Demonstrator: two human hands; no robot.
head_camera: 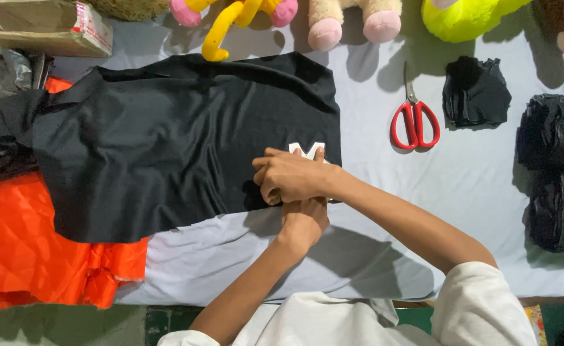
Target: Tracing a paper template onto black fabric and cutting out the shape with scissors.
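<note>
Both hands overlap: right hand (293,177) presses flat on a mostly hidden white template (307,150) atop black fabric (167,147); left hand (303,221) grip unclear, template orientation indeterminate.

Both forearms bare, sleeves white, reaching forward and meeting ahead of the chest. Right hand (291,176) crosses over, back up, fingers curled and pressed down. Left hand (303,221) just beneath it, touching, knuckles up, fingers hidden under right.
</note>
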